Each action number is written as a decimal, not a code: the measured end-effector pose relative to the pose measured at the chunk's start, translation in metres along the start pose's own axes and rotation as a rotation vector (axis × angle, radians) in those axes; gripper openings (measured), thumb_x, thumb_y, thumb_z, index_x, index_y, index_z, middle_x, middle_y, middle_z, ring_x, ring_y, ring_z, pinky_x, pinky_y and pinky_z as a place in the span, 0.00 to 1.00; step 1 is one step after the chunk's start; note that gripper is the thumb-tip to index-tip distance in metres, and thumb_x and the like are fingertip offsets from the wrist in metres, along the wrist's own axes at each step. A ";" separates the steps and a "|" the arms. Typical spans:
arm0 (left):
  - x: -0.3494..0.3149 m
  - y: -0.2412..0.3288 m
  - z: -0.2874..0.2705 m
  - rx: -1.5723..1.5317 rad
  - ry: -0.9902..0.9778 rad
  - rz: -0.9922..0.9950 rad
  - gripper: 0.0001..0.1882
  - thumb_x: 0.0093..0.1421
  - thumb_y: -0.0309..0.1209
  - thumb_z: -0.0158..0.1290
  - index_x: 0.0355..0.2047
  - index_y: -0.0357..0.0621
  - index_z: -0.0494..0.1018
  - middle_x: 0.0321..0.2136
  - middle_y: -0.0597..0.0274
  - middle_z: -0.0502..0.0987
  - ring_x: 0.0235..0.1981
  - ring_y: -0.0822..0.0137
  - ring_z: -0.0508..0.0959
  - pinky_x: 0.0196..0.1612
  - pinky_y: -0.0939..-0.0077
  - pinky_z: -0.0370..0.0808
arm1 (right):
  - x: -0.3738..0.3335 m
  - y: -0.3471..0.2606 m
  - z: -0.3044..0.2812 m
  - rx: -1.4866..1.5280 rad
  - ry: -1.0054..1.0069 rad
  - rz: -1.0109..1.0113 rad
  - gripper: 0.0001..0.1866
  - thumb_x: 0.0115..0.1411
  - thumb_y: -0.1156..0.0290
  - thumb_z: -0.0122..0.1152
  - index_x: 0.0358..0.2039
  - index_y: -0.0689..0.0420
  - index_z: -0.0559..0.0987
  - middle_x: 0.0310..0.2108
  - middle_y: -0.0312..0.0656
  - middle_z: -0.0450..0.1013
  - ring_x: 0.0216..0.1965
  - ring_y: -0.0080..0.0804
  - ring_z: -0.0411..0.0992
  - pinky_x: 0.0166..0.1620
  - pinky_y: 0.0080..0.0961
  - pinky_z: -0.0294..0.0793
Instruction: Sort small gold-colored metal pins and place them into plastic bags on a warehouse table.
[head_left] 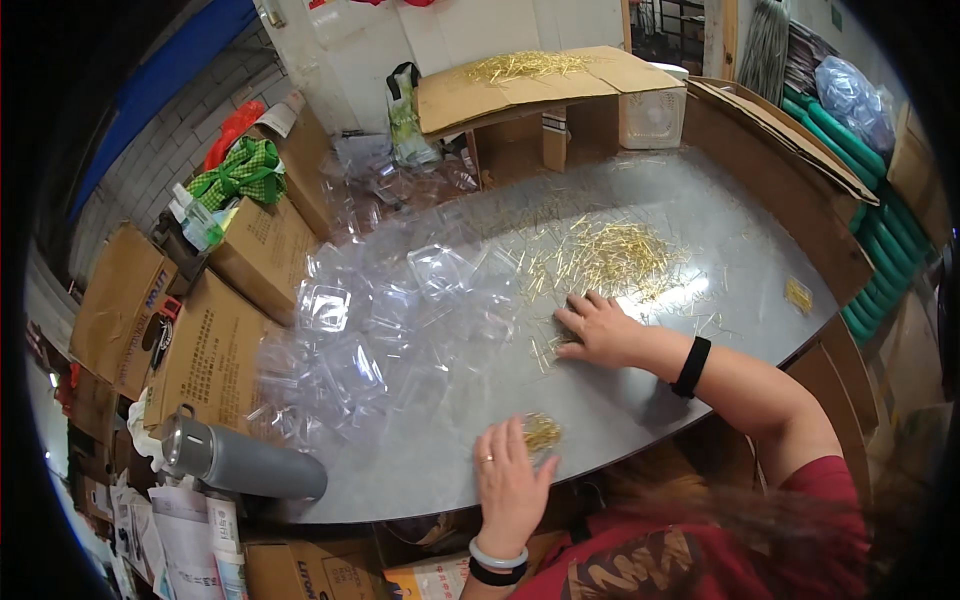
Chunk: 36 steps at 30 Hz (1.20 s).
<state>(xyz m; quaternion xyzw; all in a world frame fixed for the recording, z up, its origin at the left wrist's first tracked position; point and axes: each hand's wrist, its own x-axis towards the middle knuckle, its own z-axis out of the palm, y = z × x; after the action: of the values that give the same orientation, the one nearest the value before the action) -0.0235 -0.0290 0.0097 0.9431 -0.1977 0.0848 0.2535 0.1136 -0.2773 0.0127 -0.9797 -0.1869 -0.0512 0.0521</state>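
Note:
A loose pile of thin gold-coloured metal pins (620,258) lies on the grey table, with more pins scattered around it. My right hand (600,330) rests at the pile's near edge, its fingers spread on the tabletop and nothing visibly gripped. Close to the table's front edge, my left hand (508,475) lies with its fingers stretched out beside a small heap of gold pins (541,432). Its fingertips and thumb come near this heap; I cannot tell whether a clear box is around it. Many clear plastic boxes (355,365) are heaped to the left of both hands.
A grey bottle (245,462) lies at the table's front left. Cardboard boxes (210,350) line the left side. At the back, a cardboard shelf (450,100) carries more pins beside a white tub (650,118). A small batch of pins (798,295) sits near the right edge.

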 end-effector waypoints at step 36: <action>0.014 0.027 0.040 0.110 -0.176 0.174 0.39 0.68 0.40 0.52 0.67 0.20 0.53 0.70 0.30 0.54 0.72 0.38 0.53 0.74 0.45 0.47 | -0.097 -0.040 0.011 0.332 0.293 0.028 0.25 0.63 0.60 0.62 0.56 0.60 0.73 0.57 0.54 0.67 0.66 0.58 0.61 0.69 0.51 0.58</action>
<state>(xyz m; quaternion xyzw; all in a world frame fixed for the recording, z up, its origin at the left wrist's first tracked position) -0.0200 -0.0750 -0.0087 0.9387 -0.2951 0.0339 0.1750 0.0100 -0.2736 -0.0059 -0.9424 -0.1694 -0.1607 0.2397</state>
